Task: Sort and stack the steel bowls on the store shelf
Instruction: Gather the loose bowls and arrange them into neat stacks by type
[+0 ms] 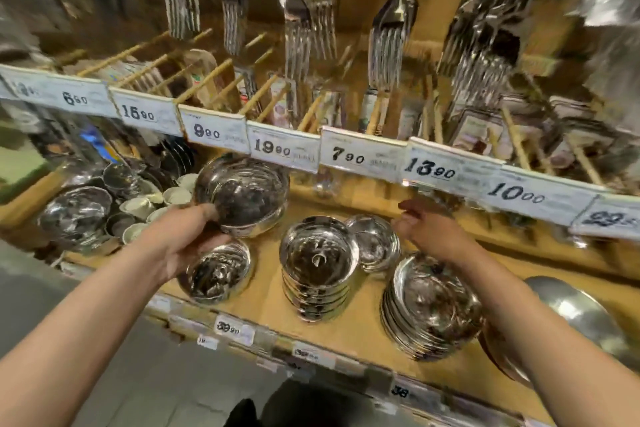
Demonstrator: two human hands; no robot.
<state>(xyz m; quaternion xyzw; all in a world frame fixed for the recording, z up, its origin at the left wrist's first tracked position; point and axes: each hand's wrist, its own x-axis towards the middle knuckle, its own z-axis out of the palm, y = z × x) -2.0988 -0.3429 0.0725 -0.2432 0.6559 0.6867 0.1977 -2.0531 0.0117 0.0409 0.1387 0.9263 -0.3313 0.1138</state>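
My left hand (185,239) grips the near rim of a tilted stack of large steel bowls (246,194), thumb on the rim, lifted above the wooden shelf (349,329). Just under that hand a single steel bowl (216,274) sits on the shelf. To its right stands a tall stack of medium bowls (318,256), with a small bowl (375,241) leaning behind it. A wide stack of shallow bowls (431,305) stands further right. My right hand (429,229) hovers above the small bowl with fingers loosely spread, holding nothing; it is motion-blurred.
A rail of price tags (360,154) overhangs the back of the shelf, with packs of forks (391,45) hanging above. More steel bowls (76,215) and small pale cups (145,204) fill the left compartment. A large bowl (571,312) sits at the far right.
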